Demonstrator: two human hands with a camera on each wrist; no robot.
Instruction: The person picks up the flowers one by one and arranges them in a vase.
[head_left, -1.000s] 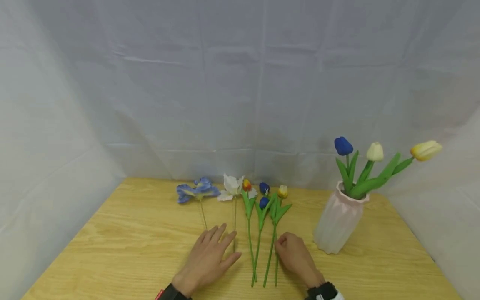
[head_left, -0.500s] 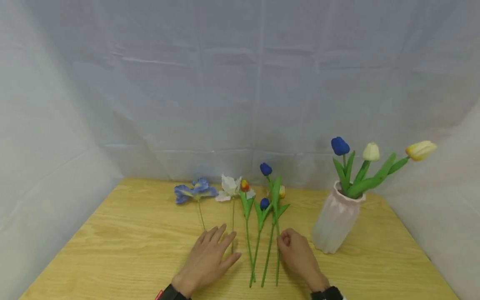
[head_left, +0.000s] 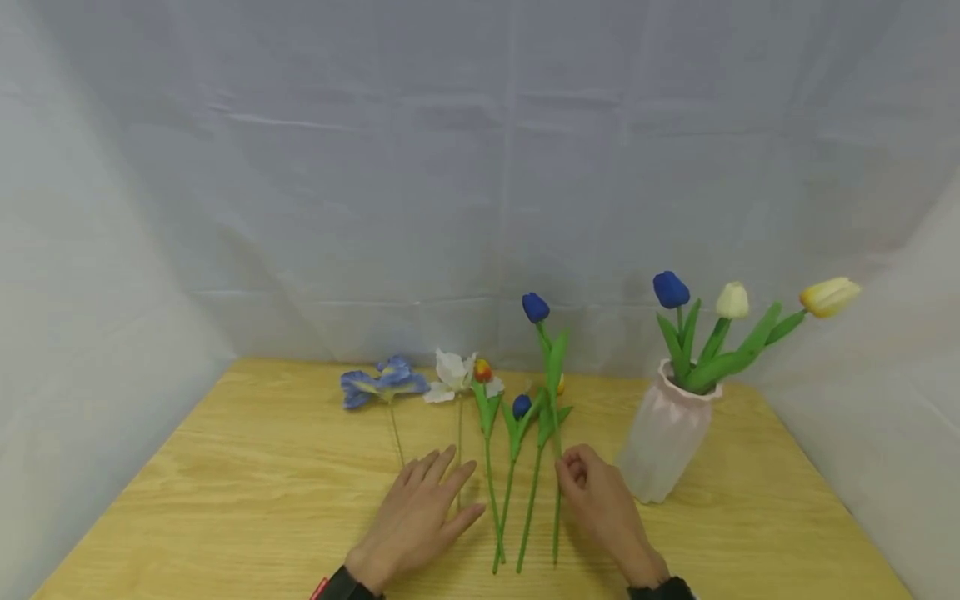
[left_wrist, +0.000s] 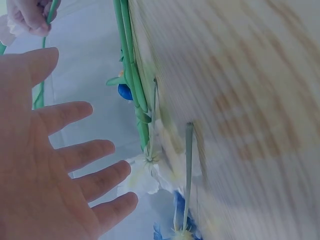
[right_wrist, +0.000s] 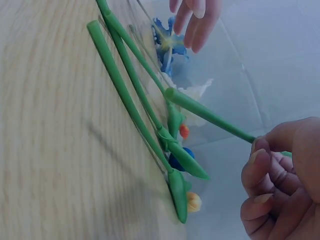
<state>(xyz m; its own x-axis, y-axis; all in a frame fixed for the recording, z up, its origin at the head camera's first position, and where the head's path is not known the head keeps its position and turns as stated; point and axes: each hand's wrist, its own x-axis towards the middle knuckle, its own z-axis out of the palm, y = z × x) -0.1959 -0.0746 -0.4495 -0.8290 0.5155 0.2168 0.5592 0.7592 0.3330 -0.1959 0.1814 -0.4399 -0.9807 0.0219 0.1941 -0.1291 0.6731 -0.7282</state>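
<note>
My right hand (head_left: 600,504) pinches the green stem of a blue tulip (head_left: 536,307) between thumb and fingers. In the right wrist view the cut end of that stem (right_wrist: 210,116) is clear of the table, and its shadow falls on the wood. My left hand (head_left: 420,521) is held palm down with fingers spread, over the stem of a white flower (head_left: 454,372); it holds nothing. Between the hands lie a red-orange tulip (head_left: 483,371), another blue tulip (head_left: 522,407) and a yellow tulip (right_wrist: 194,202), whose bloom is mostly hidden in the head view.
A pale pink, ribbed vase (head_left: 667,437) stands at the right with a blue, a cream and a yellow tulip in it. A blue-violet flower (head_left: 384,383) lies left of the white one. Behind the wooden table (head_left: 225,500) hangs a grey-white sheet (head_left: 420,183).
My right hand has raised the blue tulip; its bloom has risen from among the lying flowers to well above them. My left hand has stayed in place.
</note>
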